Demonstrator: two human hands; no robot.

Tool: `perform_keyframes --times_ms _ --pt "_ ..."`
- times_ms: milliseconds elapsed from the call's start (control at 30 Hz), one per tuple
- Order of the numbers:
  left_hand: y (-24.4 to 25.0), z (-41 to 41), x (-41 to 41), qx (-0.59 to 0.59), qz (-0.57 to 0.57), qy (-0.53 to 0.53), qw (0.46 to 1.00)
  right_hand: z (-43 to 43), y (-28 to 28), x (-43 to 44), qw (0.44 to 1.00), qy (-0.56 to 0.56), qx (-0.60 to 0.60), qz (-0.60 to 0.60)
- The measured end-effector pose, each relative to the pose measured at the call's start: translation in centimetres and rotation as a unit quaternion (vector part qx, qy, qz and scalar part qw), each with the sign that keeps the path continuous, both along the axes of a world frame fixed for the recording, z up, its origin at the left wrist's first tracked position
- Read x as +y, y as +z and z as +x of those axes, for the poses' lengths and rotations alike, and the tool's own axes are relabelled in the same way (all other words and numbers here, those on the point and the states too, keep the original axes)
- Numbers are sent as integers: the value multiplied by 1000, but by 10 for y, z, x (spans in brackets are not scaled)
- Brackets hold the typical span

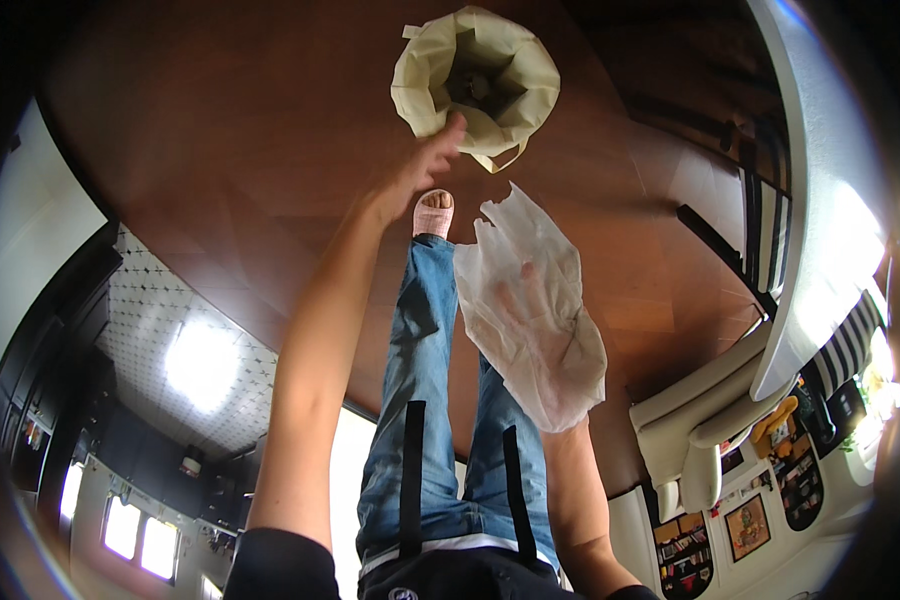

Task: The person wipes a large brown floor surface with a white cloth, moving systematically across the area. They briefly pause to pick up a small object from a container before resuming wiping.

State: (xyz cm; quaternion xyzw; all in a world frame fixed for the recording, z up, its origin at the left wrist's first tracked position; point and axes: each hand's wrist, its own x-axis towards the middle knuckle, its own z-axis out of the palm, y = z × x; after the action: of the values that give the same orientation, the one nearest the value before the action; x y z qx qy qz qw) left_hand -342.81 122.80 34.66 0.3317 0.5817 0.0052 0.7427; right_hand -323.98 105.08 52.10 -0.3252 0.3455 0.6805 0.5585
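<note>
My left hand (429, 159) reaches forward with blurred, spread fingers and holds nothing. Its fingertips overlap the near rim of a pale yellow-green fabric bag (424, 71); whether they touch it is unclear. The bag stands upright on the floor, mouth open and edge folded outward, with a strap loop hanging on the near side. Something dark and indistinct lies inside. Over my right hand (521, 296) is a thin, translucent white sheet or bag (555, 352) with a ragged far edge. Fingers show faintly through it, and my wrist comes out below. Their grip is obscured.
Brown wood-look flooring (255, 135) surrounds my slippered foot (433, 214). To the right are a curved white surface (817, 247), a dark chair frame (720, 244) and a cream sofa (705, 405). At left, patterned tile (157, 300) meets dark cabinets (41, 367).
</note>
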Motion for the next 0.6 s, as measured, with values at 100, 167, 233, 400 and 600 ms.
perform_keyframes --times_ms 100,167,233,400,600 --pt "21 -2 -54 -192 -189 71 960 0 -3 -4 1000 12 -14 9" --pt "70 10 -76 -198 -179 153 951 6 -11 -14 998 25 -48 18" --pt "97 6 -81 -202 -161 233 938 8 -24 -33 993 57 -97 43" --pt "121 -7 -77 -75 -24 291 953 8 -27 -27 979 71 -126 143" --pt "166 -13 -82 96 173 63 978 24 -34 -39 971 217 -72 66"
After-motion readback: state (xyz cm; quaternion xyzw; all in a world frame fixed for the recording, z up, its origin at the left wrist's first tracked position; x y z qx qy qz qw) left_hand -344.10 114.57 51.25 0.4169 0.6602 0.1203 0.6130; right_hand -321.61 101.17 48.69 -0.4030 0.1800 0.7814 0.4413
